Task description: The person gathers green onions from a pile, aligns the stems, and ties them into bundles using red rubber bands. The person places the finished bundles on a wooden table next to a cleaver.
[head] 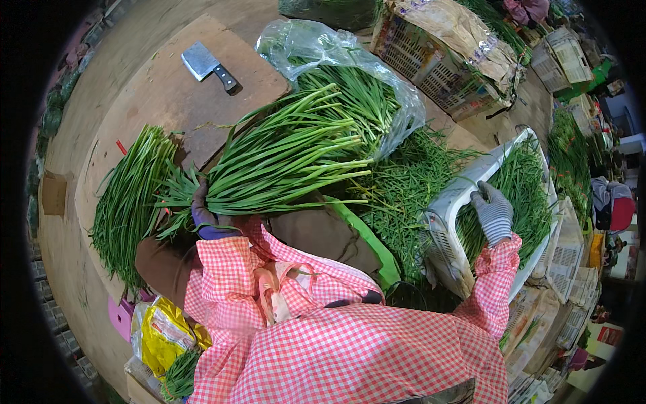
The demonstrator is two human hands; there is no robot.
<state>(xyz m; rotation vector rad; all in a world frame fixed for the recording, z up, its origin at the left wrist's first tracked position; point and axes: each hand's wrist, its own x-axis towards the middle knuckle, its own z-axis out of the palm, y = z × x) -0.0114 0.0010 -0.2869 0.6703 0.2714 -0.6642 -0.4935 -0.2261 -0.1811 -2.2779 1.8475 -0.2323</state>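
My left hand [201, 202], in a dark glove with a purple cuff, is closed around the leafy end of a bunch of garlic chives [287, 156]. The pale cut stems of this bunch fan out to the right. My right hand [492, 209], in a grey striped glove, is at the inner rim of a white plastic crate [444, 232] filled with loose green chives [525, 187]. Its fingertips are beside the rim and a single green blade; whether they grip anything is not plain. Another chive bunch [133, 202] lies left of my left hand.
A cleaver [212, 68] lies on the wooden board [237, 45]. Behind the held bunch, a clear plastic bag [328, 45] contains more chives. Loose trimmings [404, 187] are heaped beside the crate. A paper-covered crate [419, 60] stands at the back; a yellow bag [166, 331] lies lower left.
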